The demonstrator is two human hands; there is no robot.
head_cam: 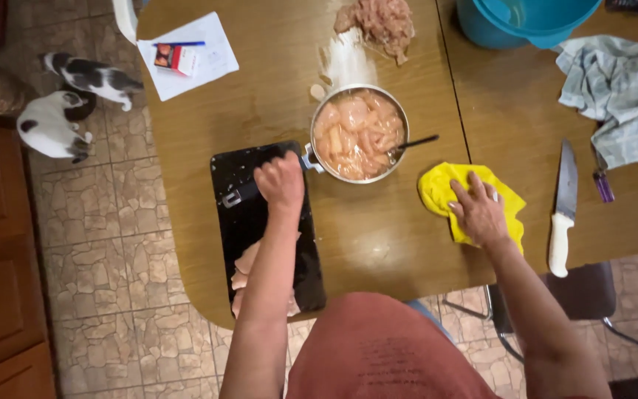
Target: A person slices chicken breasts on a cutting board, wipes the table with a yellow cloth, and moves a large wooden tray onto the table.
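Meat [245,266] half hidden under left forearm, left hand [280,182] fisted on pan [359,133] handle, right hand [478,210] spread flat on yellow cloth [437,188] right of pan

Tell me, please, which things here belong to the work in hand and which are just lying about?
In use: left hand gripping the pan handle; pan of cut raw meat; black cutting board; right hand on the yellow cloth.
Lying about: knife; paper sheet; blue bowl; grey towel.

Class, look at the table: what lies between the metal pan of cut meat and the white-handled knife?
In the head view, the yellow cloth lies between the pan and the knife, with the person's right hand pressed flat on it.
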